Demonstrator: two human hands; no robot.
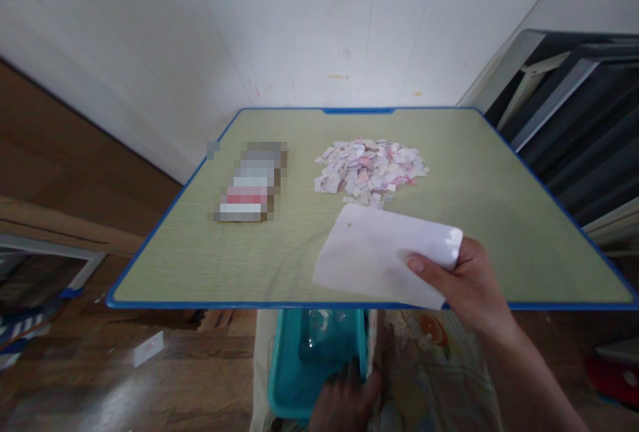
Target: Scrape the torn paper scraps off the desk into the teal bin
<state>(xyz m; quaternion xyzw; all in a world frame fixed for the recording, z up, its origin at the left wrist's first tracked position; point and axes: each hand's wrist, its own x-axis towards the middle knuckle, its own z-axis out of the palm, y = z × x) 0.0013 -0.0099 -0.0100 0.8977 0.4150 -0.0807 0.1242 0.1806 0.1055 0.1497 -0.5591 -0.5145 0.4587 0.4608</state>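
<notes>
Scraps (pixel 369 166) lay heaped, seemingly done, while the right hand (pixel 472 279) pinched a whole-looking sheet (pixel 372 252), the left hand (pixel 344 399) unclear in grip.

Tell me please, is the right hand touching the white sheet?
Touching. The head view shows the right hand gripping the white sheet, its thumb on top.
</notes>
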